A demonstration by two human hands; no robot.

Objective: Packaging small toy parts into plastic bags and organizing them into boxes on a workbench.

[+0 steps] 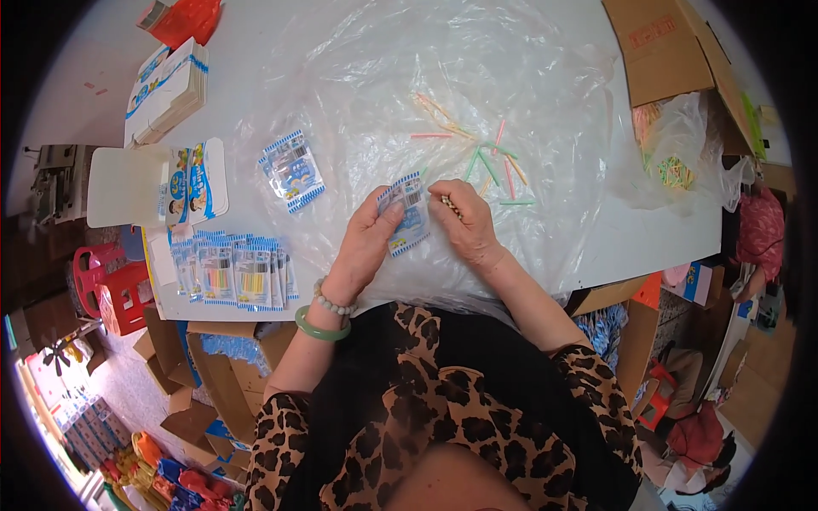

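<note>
My left hand [372, 232] grips a small blue-and-white plastic packet [409, 223] by its left side, with the thumb across its front. Close to the packet's right edge is my right hand [464, 223], its fingers curled in and a beaded ring on one of them. What these fingers hold, if anything, is hidden. Beyond my right hand, thin sticks in green, pink and pale orange [488, 162] lie scattered on a clear plastic sheet [358, 102]. Another blue-and-white packet [292, 170] lies flat to the left of my hands.
At the table's near left edge, several packets filled with coloured sticks [234, 271] overlap. Behind them are an open white box [123, 187] and a stack of flat cartons [175, 89]. A cardboard box [669, 51] and a clear bag of sticks [677, 170] sit at the right.
</note>
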